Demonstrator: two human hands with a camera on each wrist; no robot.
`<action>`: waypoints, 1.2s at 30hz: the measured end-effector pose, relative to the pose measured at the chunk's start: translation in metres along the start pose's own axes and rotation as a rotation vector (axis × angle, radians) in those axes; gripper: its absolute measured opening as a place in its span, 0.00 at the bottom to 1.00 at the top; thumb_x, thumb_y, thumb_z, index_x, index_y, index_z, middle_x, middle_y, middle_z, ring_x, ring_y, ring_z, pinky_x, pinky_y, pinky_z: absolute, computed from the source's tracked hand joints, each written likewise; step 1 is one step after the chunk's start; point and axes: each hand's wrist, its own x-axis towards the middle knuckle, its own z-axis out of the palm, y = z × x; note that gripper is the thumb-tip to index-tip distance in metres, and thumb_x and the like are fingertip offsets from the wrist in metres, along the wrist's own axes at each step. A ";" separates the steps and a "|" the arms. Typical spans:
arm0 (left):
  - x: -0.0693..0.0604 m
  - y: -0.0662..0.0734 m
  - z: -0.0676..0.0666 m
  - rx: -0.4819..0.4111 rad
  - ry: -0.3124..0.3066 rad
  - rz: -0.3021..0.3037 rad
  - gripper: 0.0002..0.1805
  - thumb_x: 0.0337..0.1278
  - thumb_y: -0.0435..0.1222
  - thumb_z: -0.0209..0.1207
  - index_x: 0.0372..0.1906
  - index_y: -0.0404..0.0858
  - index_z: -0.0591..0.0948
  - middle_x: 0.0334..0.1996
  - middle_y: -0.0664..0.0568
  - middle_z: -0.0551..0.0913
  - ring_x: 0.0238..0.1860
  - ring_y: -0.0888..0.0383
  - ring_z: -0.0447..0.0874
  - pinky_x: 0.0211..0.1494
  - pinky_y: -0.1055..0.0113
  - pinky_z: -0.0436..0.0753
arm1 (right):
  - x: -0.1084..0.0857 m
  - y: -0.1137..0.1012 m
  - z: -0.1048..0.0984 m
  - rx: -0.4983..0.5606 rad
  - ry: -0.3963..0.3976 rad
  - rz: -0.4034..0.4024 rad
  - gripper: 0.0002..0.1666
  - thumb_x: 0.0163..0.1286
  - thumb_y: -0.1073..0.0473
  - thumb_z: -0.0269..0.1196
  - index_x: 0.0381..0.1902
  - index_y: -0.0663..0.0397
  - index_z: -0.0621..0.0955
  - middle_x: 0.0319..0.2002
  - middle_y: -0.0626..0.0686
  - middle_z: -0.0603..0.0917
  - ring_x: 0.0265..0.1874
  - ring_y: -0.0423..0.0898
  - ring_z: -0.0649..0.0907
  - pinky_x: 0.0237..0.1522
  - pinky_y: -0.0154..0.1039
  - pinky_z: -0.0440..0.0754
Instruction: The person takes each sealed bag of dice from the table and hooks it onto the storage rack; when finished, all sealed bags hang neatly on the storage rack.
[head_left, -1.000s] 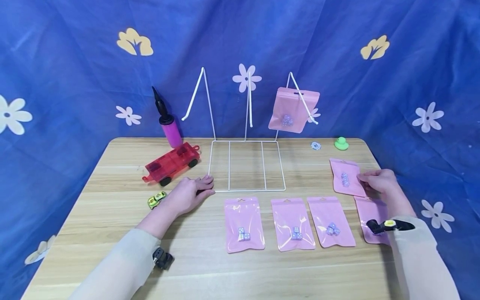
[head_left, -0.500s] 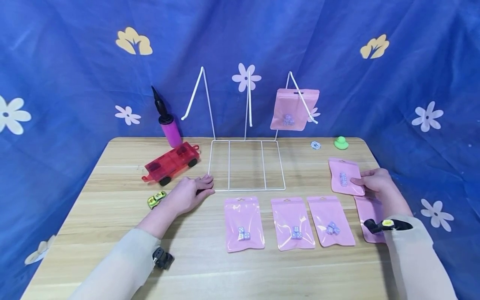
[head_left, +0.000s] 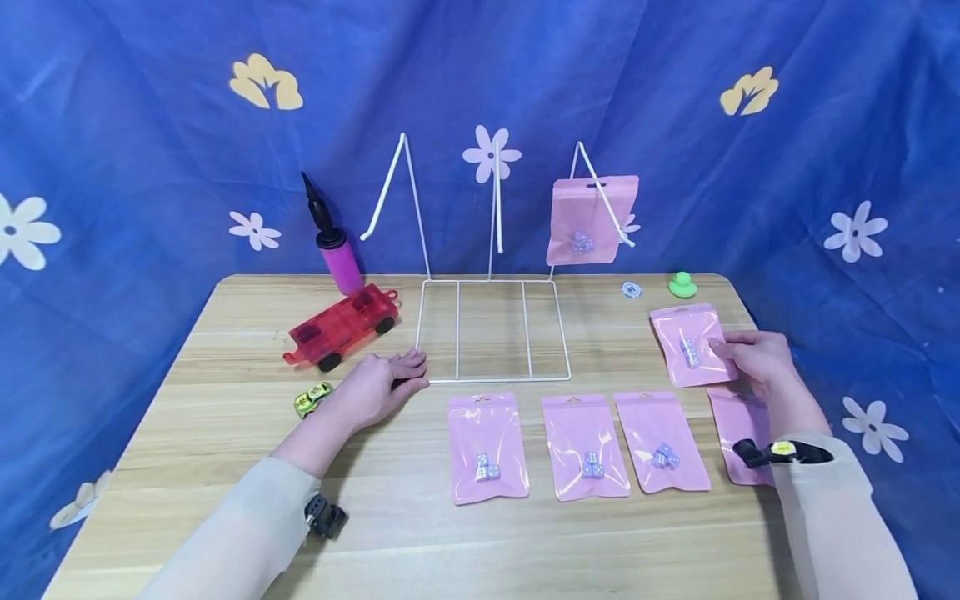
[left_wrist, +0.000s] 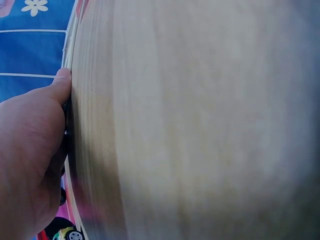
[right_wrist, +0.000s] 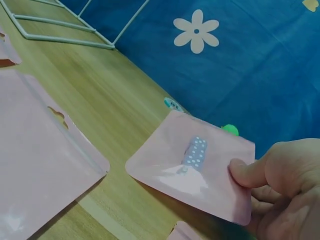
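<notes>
The left hand (head_left: 382, 387) touches the rack (head_left: 527, 329) at its near left corner; I can't tell whether its fingers grip. At right, the right hand (head_left: 759, 360) pinches a bag (head_left: 703, 333) by its right edge: light, slick, floppy, I'd judge, best held clear of the dice (head_left: 690, 353).

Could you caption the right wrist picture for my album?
A right hand pinches a pink pouch holding dice before a blue flowered backdrop.

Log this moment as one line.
right hand: pinches pink dice bag | left hand: touches white rack, near-left corner | right hook: one hanging bag | table: four flat bags
</notes>
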 end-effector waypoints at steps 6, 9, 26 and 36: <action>0.000 0.000 0.000 0.008 0.011 0.003 0.18 0.69 0.37 0.71 0.57 0.31 0.88 0.60 0.39 0.84 0.66 0.43 0.80 0.67 0.46 0.79 | -0.005 -0.006 0.002 0.080 0.028 -0.091 0.27 0.73 0.53 0.72 0.63 0.64 0.81 0.50 0.53 0.82 0.38 0.38 0.81 0.35 0.29 0.83; 0.000 0.000 0.000 0.012 0.006 0.002 0.18 0.69 0.37 0.70 0.58 0.31 0.88 0.61 0.39 0.84 0.66 0.43 0.80 0.67 0.45 0.78 | -0.011 -0.011 0.002 0.152 0.027 -0.141 0.14 0.72 0.58 0.73 0.50 0.59 0.84 0.34 0.42 0.83 0.32 0.35 0.80 0.31 0.28 0.80; -0.001 0.000 0.000 -0.002 -0.016 -0.009 0.20 0.70 0.37 0.69 0.60 0.30 0.86 0.63 0.38 0.82 0.68 0.42 0.78 0.70 0.46 0.76 | -0.062 -0.048 -0.005 0.806 0.004 -0.366 0.06 0.64 0.75 0.74 0.37 0.63 0.91 0.28 0.51 0.91 0.20 0.41 0.83 0.20 0.30 0.80; 0.000 -0.002 0.001 0.002 -0.006 -0.002 0.20 0.70 0.37 0.69 0.60 0.30 0.86 0.62 0.38 0.82 0.68 0.42 0.78 0.70 0.46 0.76 | -0.097 -0.082 0.002 0.902 -0.034 -0.536 0.08 0.61 0.75 0.75 0.39 0.71 0.89 0.28 0.55 0.90 0.20 0.43 0.83 0.21 0.30 0.81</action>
